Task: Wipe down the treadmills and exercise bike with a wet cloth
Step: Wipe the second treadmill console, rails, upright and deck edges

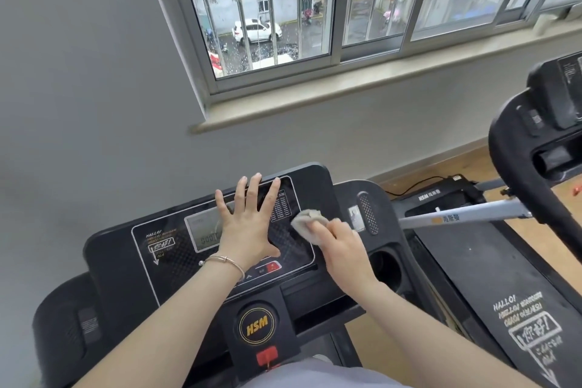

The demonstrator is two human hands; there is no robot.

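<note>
The left hand [248, 224] lies flat with fingers spread on the console [176, 261], holding nothing, seemingly to steady it, while just beside it the right hand [341, 246] grips the cloth [307, 224], pressing it onto the panel's right side to wipe.

Barred window [346, 3] up top, white car [256, 31] parked outside, pale sill [346, 83] below, grey wall [78, 72], wood floor [466, 167] at right.
</note>
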